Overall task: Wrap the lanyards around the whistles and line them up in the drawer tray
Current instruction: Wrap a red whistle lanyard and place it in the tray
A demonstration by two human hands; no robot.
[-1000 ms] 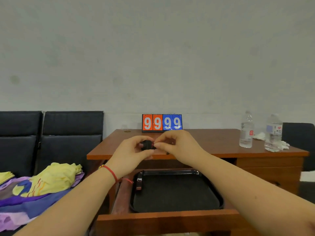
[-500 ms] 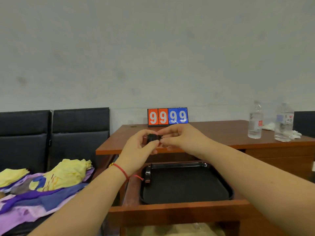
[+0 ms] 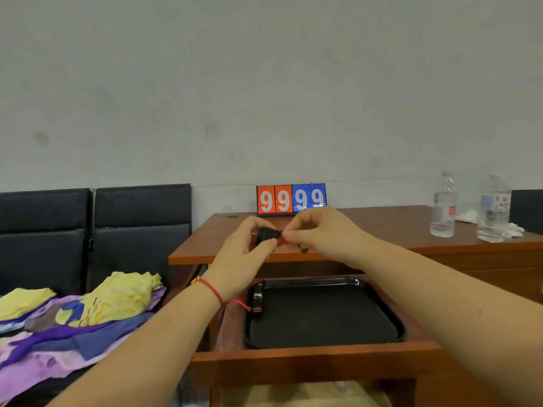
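Note:
My left hand (image 3: 245, 254) grips a small whistle (image 3: 266, 235) wound in black lanyard, held above the desk's front edge. My right hand (image 3: 317, 233) pinches the lanyard's end right beside it, where a bit of red shows. Below, the black tray (image 3: 388, 318) lies in the open wooden drawer (image 3: 308, 365). One wrapped whistle (image 3: 258, 299) rests against the tray's left rim.
A wooden desk (image 3: 396, 230) carries a 9999 scoreboard (image 3: 291, 199) at the back and two water bottles (image 3: 443, 205) on the right. Black chairs (image 3: 141, 224) stand to the left, with yellow and purple cloth (image 3: 88, 312) piled on them.
The view has shifted a little. My right hand keeps working the lanyard's end at the whistle, and a red bit now shows between the fingers.

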